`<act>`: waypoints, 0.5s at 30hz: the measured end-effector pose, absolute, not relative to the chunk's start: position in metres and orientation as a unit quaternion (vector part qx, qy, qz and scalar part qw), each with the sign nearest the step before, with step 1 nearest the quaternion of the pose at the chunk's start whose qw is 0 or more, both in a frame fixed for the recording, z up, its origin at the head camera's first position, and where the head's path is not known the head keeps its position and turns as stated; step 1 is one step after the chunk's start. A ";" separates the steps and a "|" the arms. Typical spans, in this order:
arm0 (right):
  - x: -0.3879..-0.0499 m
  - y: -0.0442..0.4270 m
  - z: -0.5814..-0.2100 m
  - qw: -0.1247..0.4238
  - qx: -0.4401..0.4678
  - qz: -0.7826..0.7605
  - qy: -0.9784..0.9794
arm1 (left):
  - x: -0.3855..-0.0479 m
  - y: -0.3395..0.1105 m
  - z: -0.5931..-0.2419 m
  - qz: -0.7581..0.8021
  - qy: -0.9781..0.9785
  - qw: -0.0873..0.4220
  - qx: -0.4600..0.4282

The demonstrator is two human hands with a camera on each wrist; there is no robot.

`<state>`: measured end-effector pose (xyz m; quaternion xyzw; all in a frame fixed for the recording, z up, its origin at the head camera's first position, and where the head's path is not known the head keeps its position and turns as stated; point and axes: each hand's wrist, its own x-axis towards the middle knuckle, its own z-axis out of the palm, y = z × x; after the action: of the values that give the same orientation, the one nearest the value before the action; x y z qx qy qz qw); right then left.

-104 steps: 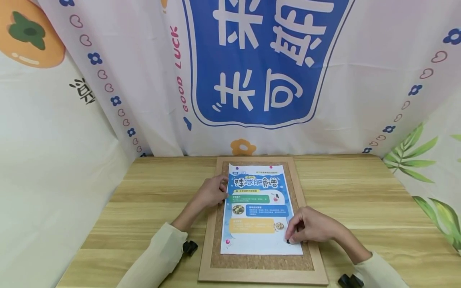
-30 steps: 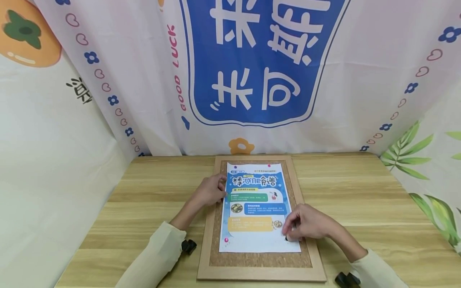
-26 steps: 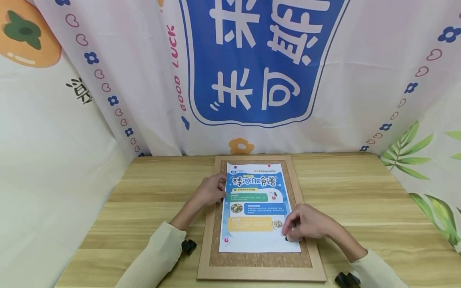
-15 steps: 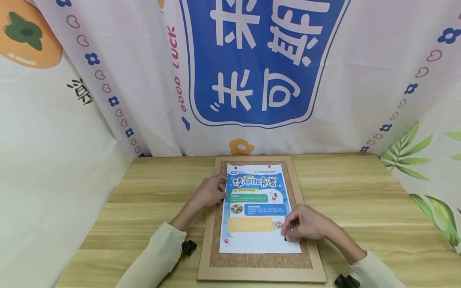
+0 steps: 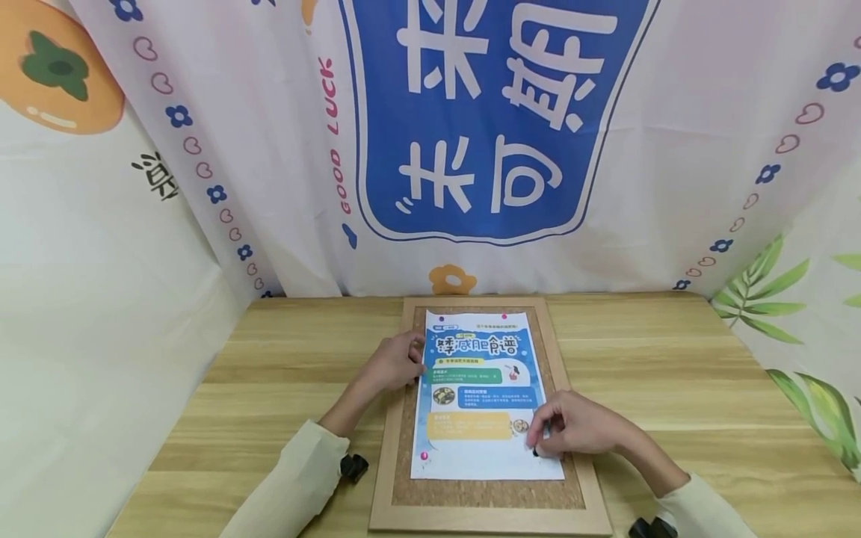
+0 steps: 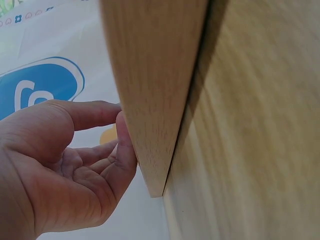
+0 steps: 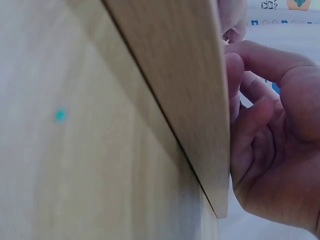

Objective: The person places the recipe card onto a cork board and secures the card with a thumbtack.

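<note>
A printed poster point(image 5: 480, 467) lies on a cork board point(image 5: 494, 492) with a pale wooden frame. Push pins stand in three of its corners: a purple one point(image 5: 441, 319), a pink one point(image 5: 504, 317) at the top right and a pink one point(image 5: 424, 456) at the lower left. Near the lower right corner my right hand point(image 5: 581, 426) pinches a small dark push pin point(image 5: 536, 452) between thumb and fingers, against the paper. My left hand point(image 5: 393, 364) rests at the poster's left edge, over the frame, fingers loosely bent. The fingertips of my right hand are mostly hidden in the right wrist view.
The board lies on a wood-grain table point(image 5: 659, 359). A printed curtain point(image 5: 484, 269) hangs behind its far edge, and cloth also hangs at both sides. In the right wrist view a small blurred green spot point(image 7: 60, 115) shows on the table side.
The head view shifts slightly. Both hands keep nearly the same places on the board, and the dark push pin stays at the lower right of the poster.
</note>
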<state>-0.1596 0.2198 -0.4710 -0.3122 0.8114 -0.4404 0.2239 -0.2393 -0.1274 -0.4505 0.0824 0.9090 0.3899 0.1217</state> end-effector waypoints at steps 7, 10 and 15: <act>-0.154 0.214 -0.467 0.209 -0.284 -0.430 0.831 | -0.238 -0.127 -0.452 0.389 0.909 0.120 0.086; -0.152 0.209 -0.464 0.206 -0.263 -0.416 0.846 | -0.238 -0.127 -0.451 0.387 0.910 0.121 0.085; -0.150 0.205 -0.461 0.203 -0.235 -0.390 0.867 | -0.238 -0.127 -0.451 0.388 0.910 0.122 0.084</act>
<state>-0.1496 0.2052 -0.4614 -0.2350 0.8670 -0.3896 0.2032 -0.2379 -0.1266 -0.4515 0.0842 0.9096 0.3881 0.1223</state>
